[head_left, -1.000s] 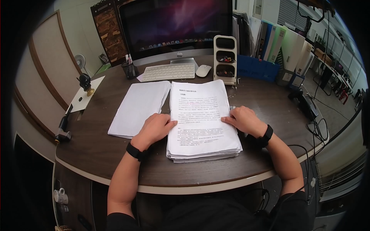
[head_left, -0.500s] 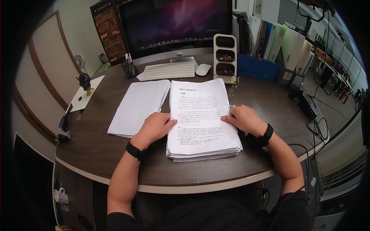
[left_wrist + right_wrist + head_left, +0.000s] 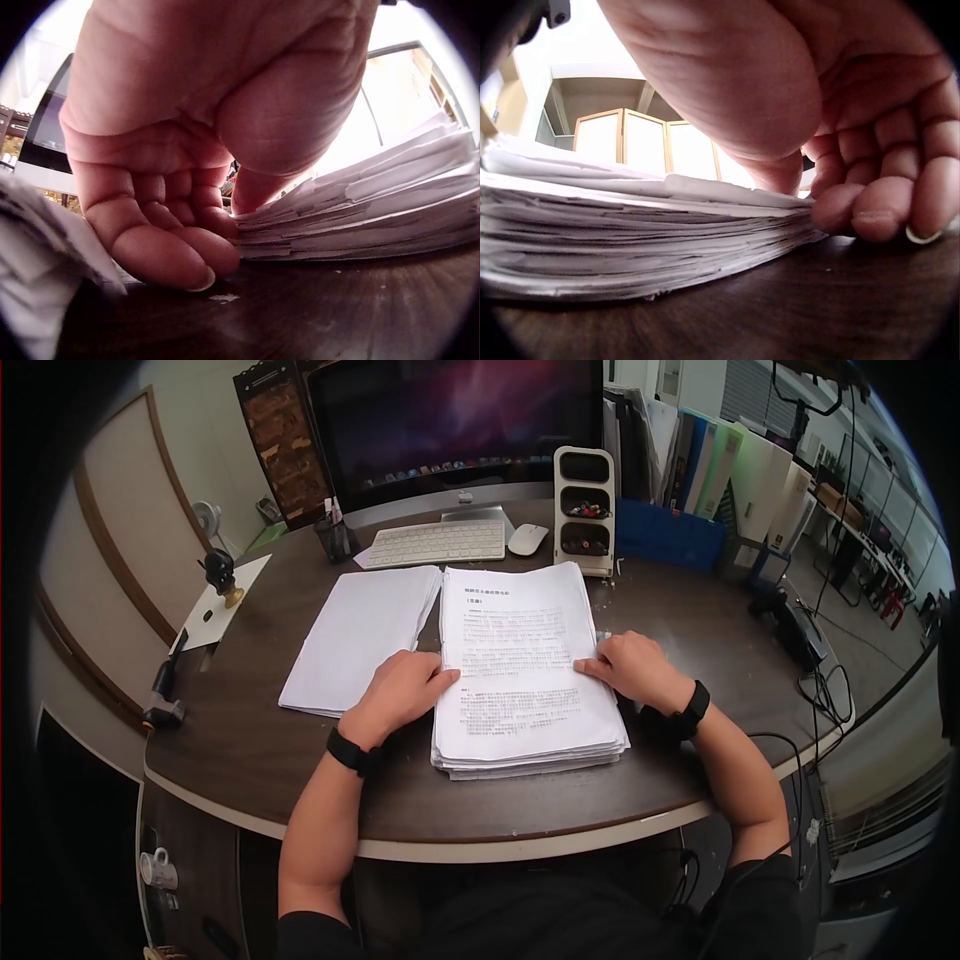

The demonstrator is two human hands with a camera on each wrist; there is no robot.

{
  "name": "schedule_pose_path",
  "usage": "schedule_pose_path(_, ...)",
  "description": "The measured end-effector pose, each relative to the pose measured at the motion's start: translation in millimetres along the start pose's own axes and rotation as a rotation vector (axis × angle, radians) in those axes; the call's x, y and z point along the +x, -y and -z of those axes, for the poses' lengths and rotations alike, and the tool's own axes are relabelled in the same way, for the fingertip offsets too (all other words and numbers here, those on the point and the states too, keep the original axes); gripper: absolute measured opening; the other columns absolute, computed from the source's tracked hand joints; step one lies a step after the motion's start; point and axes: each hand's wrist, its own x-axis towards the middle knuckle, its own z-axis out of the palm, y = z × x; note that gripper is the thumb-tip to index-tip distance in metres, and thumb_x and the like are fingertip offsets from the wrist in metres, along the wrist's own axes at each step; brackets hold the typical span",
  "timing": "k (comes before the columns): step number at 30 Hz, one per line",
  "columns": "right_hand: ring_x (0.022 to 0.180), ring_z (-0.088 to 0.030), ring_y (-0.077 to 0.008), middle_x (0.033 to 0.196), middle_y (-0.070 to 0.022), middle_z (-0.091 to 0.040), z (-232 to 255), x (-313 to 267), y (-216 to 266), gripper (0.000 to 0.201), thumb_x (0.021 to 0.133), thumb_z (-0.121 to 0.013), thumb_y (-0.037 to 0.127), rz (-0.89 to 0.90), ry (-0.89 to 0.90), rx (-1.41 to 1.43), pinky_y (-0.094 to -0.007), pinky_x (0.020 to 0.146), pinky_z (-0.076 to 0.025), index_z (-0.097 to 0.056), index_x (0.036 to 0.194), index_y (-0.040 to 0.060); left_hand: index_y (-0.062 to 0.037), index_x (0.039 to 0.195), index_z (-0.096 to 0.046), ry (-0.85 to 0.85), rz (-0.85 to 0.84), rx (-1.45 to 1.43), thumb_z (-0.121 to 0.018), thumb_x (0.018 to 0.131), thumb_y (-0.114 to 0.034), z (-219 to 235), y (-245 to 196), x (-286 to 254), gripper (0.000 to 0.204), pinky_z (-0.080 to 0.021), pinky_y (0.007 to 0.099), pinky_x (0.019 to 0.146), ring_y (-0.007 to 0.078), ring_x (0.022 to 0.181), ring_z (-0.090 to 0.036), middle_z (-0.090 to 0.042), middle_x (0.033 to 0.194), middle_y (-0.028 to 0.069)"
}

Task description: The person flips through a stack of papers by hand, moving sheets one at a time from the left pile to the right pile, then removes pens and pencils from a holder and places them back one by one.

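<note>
A thick stack of printed paper (image 3: 515, 710) lies on the desk in front of the person, its top sheet covered in lines of text. My left hand (image 3: 405, 688) holds its left edge, thumb over the top sheet. In the left wrist view the curled fingers (image 3: 161, 251) sit low against the sheets' side, close to the desktop. On the opposite edge, my right hand (image 3: 640, 672) grips the same way, thumb on top. The right wrist view shows its bent fingers (image 3: 885, 206) at the stack's side (image 3: 645, 232), whose layers are slightly uneven.
Left of the stack lies a second, blank-topped pile of paper (image 3: 360, 640). Behind stand a keyboard (image 3: 435, 547), a mouse (image 3: 528, 541), a pen holder (image 3: 337, 542), a white organizer (image 3: 598, 560) and a monitor (image 3: 450, 430). A telephone (image 3: 797, 635) with cords sits at right.
</note>
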Motion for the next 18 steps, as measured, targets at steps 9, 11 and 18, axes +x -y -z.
schedule_pose_path(9, 0.073, -0.066, -0.0403, 0.073, -0.0231, -0.066, -1.1, -0.4, -0.7, 0.052, 0.093, -0.063, 0.045, 0.009, -0.017, 0.002, -0.0485, 0.07, -0.053, -0.069, 0.073, -0.0024, 0.0033, 0.075, -0.063, -0.002, -0.006, 0.021, -0.062, 0.093, -0.031, -1.8, 2.8, 0.8, 0.039, -0.045, 0.0434, 0.06, 0.0365, 0.061, -0.058, -0.061, 0.066, 0.021)
schedule_pose_path(11, 0.074, -0.066, -0.0402, 0.074, -0.0233, -0.066, 1.1, 0.2, 0.8, 0.052, 0.093, -0.063, 0.045, -0.015, 0.018, 0.021, -0.0482, 0.07, -0.053, -0.069, 0.073, -0.0025, 0.0033, 0.075, -0.063, -0.002, -0.001, 0.006, -0.062, 0.093, -0.031, -1.7, 0.6, -0.6, 0.039, -0.045, 0.0435, 0.06, 0.0366, 0.061, -0.058, -0.061, 0.066, 0.021)
schedule_pose_path(18, 0.074, -0.066, -0.0399, 0.074, -0.0232, -0.066, 0.3, -1.1, 0.8, 0.051, 0.093, -0.064, 0.044, 0.008, -0.019, 0.004, -0.048, 0.07, -0.053, -0.069, 0.073, -0.0024, 0.0033, 0.074, -0.062, -0.002, -0.004, 0.01, -0.062, 0.093, -0.03, -0.3, 0.7, 0.3, 0.039, -0.044, 0.0436, 0.06, 0.0368, 0.061, -0.057, -0.06, 0.065, 0.0211)
